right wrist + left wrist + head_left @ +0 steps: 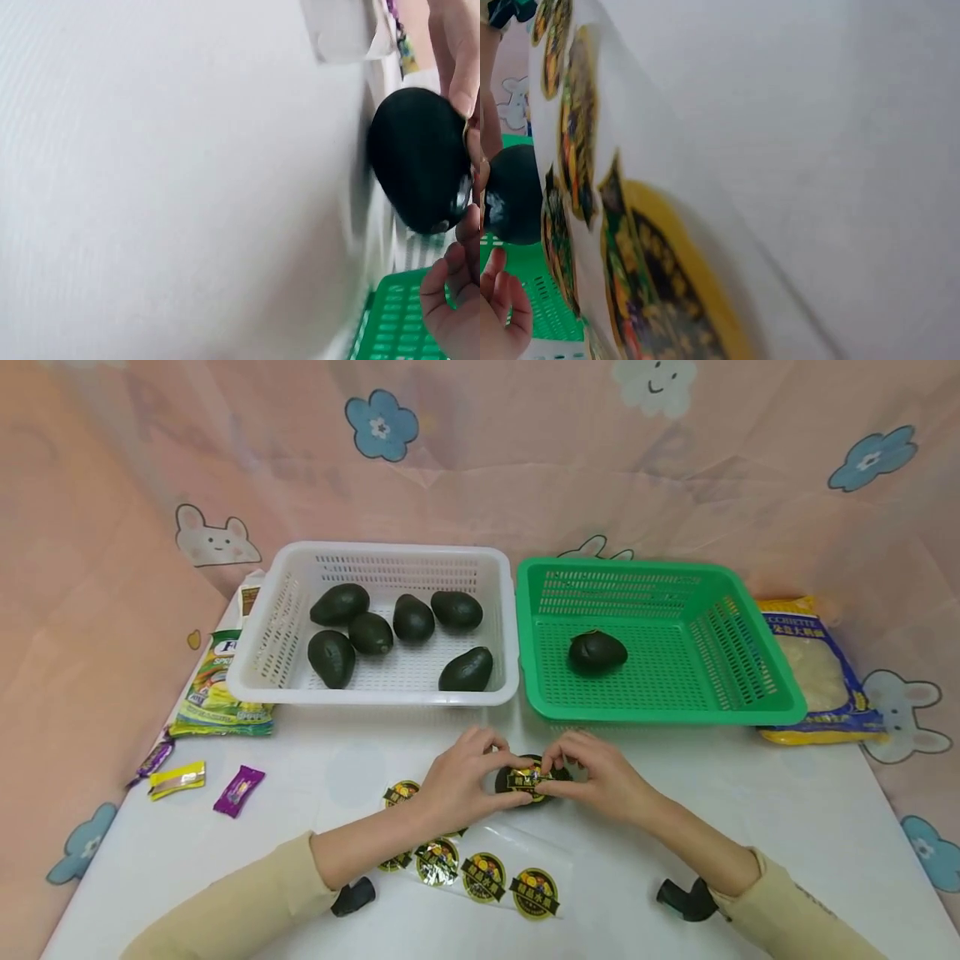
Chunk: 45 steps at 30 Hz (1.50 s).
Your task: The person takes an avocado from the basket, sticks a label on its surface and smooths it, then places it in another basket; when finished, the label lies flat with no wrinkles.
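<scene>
A dark avocado (504, 783) lies on the white table in front of the baskets, between both hands. Thumb and index finger of my left hand (461, 781) grip it from the left. On its top sits a round black-and-gold sticker (522, 780). My right hand (603, 777) pinches at the sticker's right edge with thumb and index finger; its other fingers are curled. The right wrist view shows the avocado (418, 157) from the side, with fingertips at its far edge. A clear sheet of similar stickers (551, 856) lies near the left forearm, which covers part of it.
Several avocados lie in the white basket (375, 697); one wrapped-looking avocado (597, 653) is in the green basket (660, 714). Snack bags (225, 693) and a pasta bag (821, 681) flank them. Small candies (239, 791) are at left. Black objects (686, 900) lie by both sleeves.
</scene>
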### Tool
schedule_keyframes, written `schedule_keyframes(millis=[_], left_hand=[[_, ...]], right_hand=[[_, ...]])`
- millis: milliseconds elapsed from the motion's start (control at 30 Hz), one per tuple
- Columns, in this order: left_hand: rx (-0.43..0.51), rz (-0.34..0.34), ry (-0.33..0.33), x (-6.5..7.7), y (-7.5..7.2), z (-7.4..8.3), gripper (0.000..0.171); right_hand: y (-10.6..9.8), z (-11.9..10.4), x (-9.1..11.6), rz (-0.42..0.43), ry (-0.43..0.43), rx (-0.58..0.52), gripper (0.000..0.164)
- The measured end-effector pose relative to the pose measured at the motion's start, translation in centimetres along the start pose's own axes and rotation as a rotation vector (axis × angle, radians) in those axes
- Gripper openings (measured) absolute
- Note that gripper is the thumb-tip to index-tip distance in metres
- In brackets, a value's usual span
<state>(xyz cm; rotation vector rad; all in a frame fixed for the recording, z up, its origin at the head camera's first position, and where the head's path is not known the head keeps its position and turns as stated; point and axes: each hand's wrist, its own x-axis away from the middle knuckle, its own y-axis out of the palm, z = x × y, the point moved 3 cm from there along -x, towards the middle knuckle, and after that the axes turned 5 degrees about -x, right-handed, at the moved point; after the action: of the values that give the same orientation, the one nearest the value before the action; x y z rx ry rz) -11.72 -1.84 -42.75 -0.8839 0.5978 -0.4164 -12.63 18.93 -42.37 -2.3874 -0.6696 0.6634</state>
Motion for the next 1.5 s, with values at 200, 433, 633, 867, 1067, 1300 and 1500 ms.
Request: schedule_keyframes(millis=[200, 433, 633, 867, 1067, 1300, 1500], left_hand=[[0.142, -0.029, -0.01, -0.2, 0.5, -0.1, 0.037], [0.169, -0.065, 0.012, -1.1, 0.8, -0.1, 0.043], [0.088, -0.219, 0.013, -2.0, 1.1, 0.2, 0.069], [0.121, -0.275, 0.104, -2.8, 0.2, 0.8, 0.066], [0.268, -0.196, 0.137, -7.8, -4.2, 2.5, 0.065], [0.098, -0.269, 0.073, -15.2, -4.8, 1.7, 0.064], [-0.097, -0.451, 0.001, -16.7, -2.5, 1.4, 0.072]], right_hand=[[-0.5, 1.1, -0.1, -0.084, 0.016, -0.038, 0.031], [-1.3, 1.5, 0.1, -0.056, 0.184, -0.097, 0.028], [-2.5, 1.4, 0.9, 0.143, 0.65, -0.628, 0.043], [-3.6, 0.4, 0.7, 0.391, 0.749, -1.191, 0.015], [-3.5, 0.1, 0.6, 0.468, 0.795, -1.253, 0.016], [-2.8, 0.4, 0.9, 0.385, 0.753, -1.286, 0.023], [-2.4, 0.4, 1.3, 0.363, 0.749, -1.278, 0.023]])
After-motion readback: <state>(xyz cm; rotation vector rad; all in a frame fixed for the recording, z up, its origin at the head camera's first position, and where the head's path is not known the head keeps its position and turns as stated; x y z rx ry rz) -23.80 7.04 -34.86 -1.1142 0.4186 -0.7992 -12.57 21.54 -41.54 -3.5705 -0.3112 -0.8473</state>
